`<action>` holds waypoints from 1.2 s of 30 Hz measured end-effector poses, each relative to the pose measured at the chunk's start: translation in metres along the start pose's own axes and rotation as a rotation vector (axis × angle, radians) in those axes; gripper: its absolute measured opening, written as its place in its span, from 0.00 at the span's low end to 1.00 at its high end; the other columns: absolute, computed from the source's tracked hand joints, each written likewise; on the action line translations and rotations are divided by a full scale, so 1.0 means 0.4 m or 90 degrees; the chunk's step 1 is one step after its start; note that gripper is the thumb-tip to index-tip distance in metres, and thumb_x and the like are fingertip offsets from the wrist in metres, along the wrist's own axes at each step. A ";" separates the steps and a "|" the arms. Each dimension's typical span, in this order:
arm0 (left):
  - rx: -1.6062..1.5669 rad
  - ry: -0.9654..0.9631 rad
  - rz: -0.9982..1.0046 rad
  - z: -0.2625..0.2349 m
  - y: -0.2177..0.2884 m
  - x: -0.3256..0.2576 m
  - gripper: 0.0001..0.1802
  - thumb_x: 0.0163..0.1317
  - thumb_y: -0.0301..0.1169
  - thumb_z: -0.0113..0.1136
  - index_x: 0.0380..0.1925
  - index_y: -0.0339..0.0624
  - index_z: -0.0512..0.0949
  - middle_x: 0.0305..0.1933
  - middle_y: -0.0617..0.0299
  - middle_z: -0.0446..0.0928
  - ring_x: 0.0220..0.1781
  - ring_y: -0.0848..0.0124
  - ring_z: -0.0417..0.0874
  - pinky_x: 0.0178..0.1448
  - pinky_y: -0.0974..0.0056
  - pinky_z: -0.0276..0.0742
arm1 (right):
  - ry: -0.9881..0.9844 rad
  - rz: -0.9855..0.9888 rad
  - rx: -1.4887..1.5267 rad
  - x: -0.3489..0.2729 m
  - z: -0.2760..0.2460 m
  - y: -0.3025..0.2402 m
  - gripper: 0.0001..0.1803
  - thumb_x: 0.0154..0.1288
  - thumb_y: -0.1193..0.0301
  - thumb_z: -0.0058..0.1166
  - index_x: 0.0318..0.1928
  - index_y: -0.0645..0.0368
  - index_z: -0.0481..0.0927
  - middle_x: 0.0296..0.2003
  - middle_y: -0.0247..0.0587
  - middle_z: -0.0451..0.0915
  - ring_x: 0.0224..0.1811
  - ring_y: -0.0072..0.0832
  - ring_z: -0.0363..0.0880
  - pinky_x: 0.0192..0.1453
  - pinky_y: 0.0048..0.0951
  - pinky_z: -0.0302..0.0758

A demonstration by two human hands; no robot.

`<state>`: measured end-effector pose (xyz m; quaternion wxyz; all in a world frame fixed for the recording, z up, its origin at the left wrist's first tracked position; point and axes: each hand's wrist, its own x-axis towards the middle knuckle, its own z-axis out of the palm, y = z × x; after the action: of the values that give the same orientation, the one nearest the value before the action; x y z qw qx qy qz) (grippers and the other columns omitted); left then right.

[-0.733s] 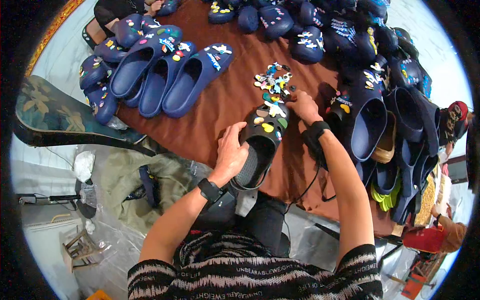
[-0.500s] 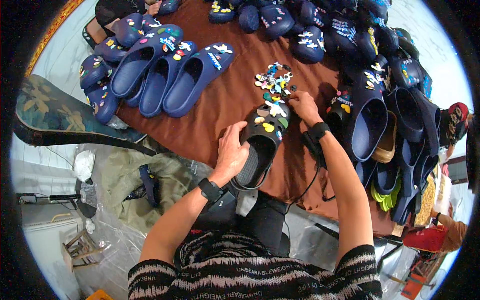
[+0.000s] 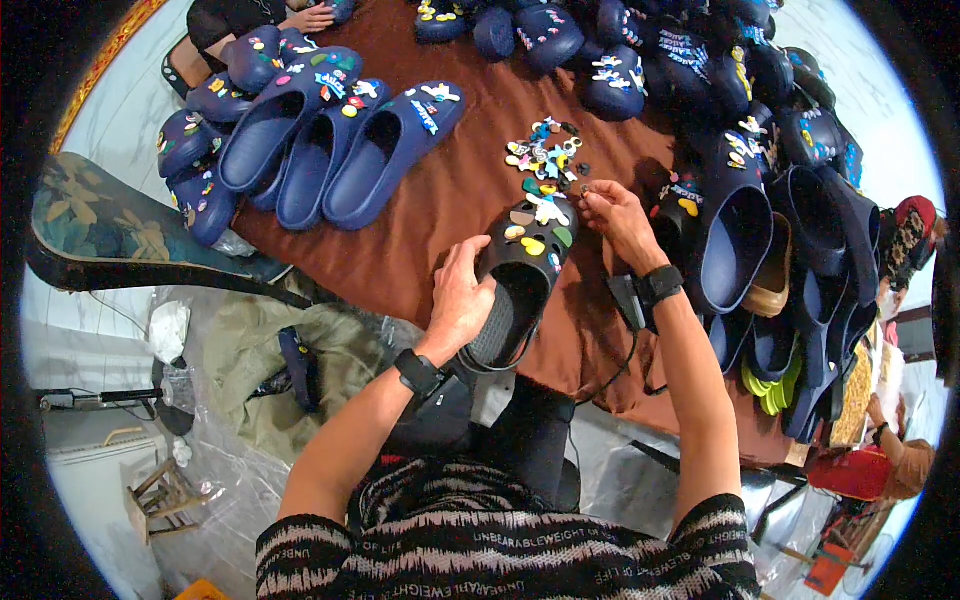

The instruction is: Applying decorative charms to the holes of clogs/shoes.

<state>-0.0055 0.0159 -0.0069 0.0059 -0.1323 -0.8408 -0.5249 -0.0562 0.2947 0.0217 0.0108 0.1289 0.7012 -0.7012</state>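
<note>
We see a black clog (image 3: pixel 520 280) lying on the brown tablecloth (image 3: pixel 440 200), studded with coloured charms. The left hand (image 3: pixel 462 300) curls around its side, fingers wrapped, wrist bent inward. The right hand (image 3: pixel 615 218) hovers at the toe, fingertips pinching 1 small charm beside the loose charm pile (image 3: pixel 545 158). 3 blue clogs (image 3: pixel 340 145) lie well apart, up left.
</note>
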 end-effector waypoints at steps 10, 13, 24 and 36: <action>0.001 -0.007 -0.006 -0.005 -0.005 0.001 0.29 0.55 0.17 0.54 0.60 0.38 0.72 0.59 0.48 0.76 0.62 0.53 0.76 0.70 0.54 0.69 | -0.176 -0.078 -0.294 -0.136 0.072 -0.084 0.07 0.70 0.71 0.60 0.40 0.63 0.82 0.30 0.27 0.78 0.31 0.15 0.71 0.37 0.22 0.71; -0.016 -0.039 -0.039 -0.005 0.001 0.004 0.28 0.56 0.21 0.55 0.61 0.41 0.70 0.63 0.49 0.73 0.68 0.50 0.71 0.72 0.50 0.62 | -0.126 -0.094 -0.327 -0.148 0.080 -0.051 0.07 0.65 0.72 0.62 0.36 0.65 0.83 0.28 0.35 0.82 0.32 0.23 0.78 0.38 0.30 0.75; -0.010 -0.033 -0.032 -0.007 0.003 0.000 0.30 0.55 0.22 0.57 0.62 0.42 0.70 0.62 0.48 0.74 0.67 0.49 0.71 0.70 0.49 0.62 | -0.082 -0.124 -0.569 -0.177 0.105 -0.095 0.10 0.61 0.68 0.62 0.36 0.62 0.83 0.32 0.51 0.85 0.39 0.47 0.85 0.44 0.42 0.78; -0.001 -0.008 -0.013 -0.002 0.002 -0.002 0.28 0.56 0.19 0.56 0.61 0.39 0.70 0.60 0.45 0.75 0.63 0.48 0.75 0.69 0.51 0.68 | -0.135 -0.088 -0.590 -0.132 0.086 -0.064 0.13 0.61 0.63 0.64 0.38 0.60 0.85 0.34 0.52 0.86 0.40 0.48 0.85 0.48 0.43 0.78</action>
<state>-0.0046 0.0153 -0.0058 -0.0052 -0.1270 -0.8419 -0.5245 -0.0159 0.2525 0.0565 0.0922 -0.0088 0.9419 -0.3229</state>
